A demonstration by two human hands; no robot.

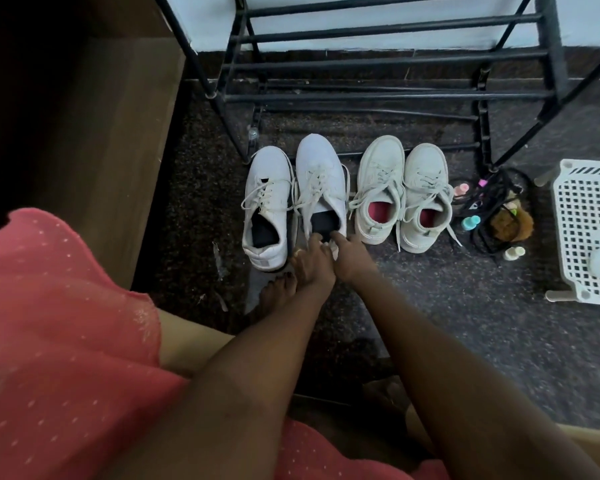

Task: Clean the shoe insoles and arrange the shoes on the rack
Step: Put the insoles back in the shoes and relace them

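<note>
White sneaker [321, 181] on the floor [465, 289], rack [378, 57] at 12 o'clock, cream pair [404, 192] at 3. Left hand [312, 263] and right hand [352, 258] are both at its heel, the 6 o'clock end, with fingers [315, 239] curled in, pinching the black insole [323, 223].

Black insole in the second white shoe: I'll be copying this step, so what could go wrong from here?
1. The left hand seems to pinch only the heel end of the black insole; pulled hard, it may bend or slip.
2. Loose laces trail over the white shoe that the right hand steadies at the heel; the insole might snag them.
</note>
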